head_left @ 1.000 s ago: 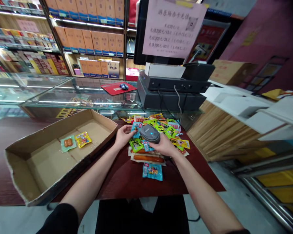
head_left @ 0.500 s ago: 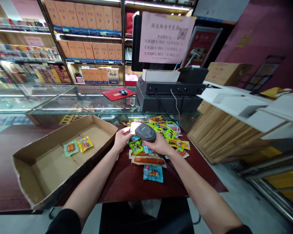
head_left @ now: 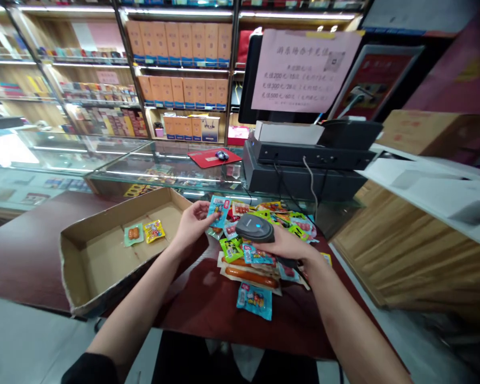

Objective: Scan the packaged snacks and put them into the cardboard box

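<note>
My left hand holds a small blue snack packet up above the pile, printed face toward me. My right hand grips a dark grey barcode scanner with a blue light on top, just right of the packet. Below both hands a heap of coloured snack packets lies on the dark red table, with sausages in clear wrap and a single blue packet nearer to me.
An open cardboard tray on the left holds two packets. Behind the pile stand a glass counter, a black cash register with cables, and a pink paper notice. Shelves of boxes fill the back wall.
The view has shifted right and the packet in my left hand now shows its blue printed face instead of its pale back. The scanner has stayed close beside it.
</note>
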`<action>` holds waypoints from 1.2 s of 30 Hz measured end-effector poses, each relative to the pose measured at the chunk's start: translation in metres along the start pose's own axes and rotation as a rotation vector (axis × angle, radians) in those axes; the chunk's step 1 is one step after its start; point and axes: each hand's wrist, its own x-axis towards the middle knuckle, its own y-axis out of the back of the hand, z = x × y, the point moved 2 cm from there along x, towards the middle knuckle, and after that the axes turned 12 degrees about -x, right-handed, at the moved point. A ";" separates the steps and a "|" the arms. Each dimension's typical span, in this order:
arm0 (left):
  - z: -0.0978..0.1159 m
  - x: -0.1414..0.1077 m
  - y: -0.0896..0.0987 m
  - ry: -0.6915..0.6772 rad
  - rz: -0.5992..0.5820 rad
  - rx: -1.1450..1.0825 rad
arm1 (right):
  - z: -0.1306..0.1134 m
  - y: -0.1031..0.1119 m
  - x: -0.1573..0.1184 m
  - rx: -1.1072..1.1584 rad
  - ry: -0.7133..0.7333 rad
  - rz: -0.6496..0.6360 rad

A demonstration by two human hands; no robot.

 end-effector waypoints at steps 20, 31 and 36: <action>-0.042 -0.018 -0.039 -0.232 -0.217 0.914 | 0.045 0.038 0.012 -0.107 0.063 -0.126; -0.093 0.006 -0.023 0.062 0.032 0.311 | 0.048 0.040 0.004 -0.032 -0.038 -0.145; -0.091 0.005 -0.019 0.091 0.124 0.028 | 0.041 0.017 0.013 -0.017 0.000 -0.029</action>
